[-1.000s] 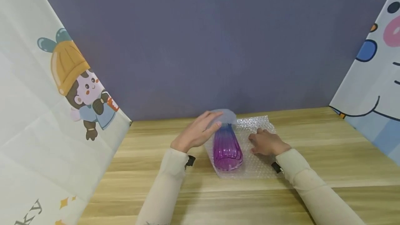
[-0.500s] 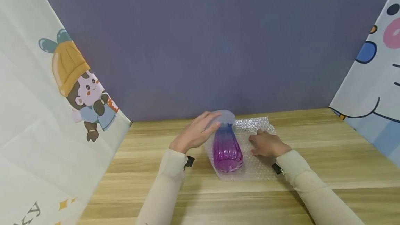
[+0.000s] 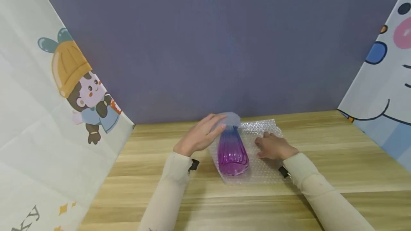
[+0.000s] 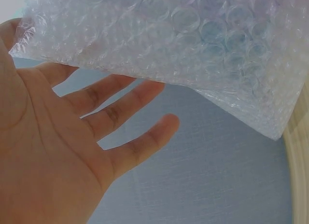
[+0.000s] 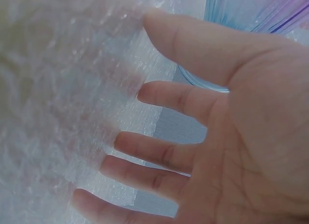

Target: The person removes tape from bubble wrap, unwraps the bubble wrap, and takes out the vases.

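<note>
A ribbed glass vase [image 3: 233,154], purple at the base and blue at the neck, lies on a sheet of bubble wrap [image 3: 255,170] on the wooden table. One flap of the wrap is folded over the neck end, hiding the mouth. My left hand [image 3: 200,135] rests on this flap from the left, fingers fairly straight and spread. In the left wrist view, its fingertips pass behind the bubble wrap [image 4: 188,45]. To the vase's right, my right hand [image 3: 273,146] touches the flat part of the sheet with slightly bent, spread fingertips, as the right wrist view confirms.
The wooden table [image 3: 154,184] meets a dark grey-blue back panel [image 3: 205,45] just behind the vase. White panels with cartoon prints stand at the left [image 3: 32,117] and right [image 3: 369,88]. Dark bands sit at both sleeve cuffs.
The folded flap over the neck shifts very slightly left with the left hand. The right hand stays in place; the vase lies as before.
</note>
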Motion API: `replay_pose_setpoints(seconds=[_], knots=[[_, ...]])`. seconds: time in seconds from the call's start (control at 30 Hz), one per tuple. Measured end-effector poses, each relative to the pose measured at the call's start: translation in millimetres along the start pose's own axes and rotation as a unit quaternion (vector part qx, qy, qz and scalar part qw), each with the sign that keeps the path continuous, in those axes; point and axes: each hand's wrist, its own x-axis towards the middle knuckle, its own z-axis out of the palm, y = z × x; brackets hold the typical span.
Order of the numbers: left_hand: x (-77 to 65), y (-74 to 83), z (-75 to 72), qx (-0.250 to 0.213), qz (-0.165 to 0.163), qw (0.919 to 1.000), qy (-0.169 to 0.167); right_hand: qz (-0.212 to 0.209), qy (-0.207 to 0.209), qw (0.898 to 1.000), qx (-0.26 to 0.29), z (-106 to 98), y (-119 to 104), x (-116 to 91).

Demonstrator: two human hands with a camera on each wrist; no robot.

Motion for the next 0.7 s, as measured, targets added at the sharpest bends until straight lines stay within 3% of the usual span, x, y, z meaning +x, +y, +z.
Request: replay_pose_setpoints(seconds=[0.7], knots=[[0.6, -4.6, -4.7, -0.006, 0.004, 0.9997, 0.022, 0.001, 0.004, 1.0, -0.001, 2.4, 1.2, 2.8]])
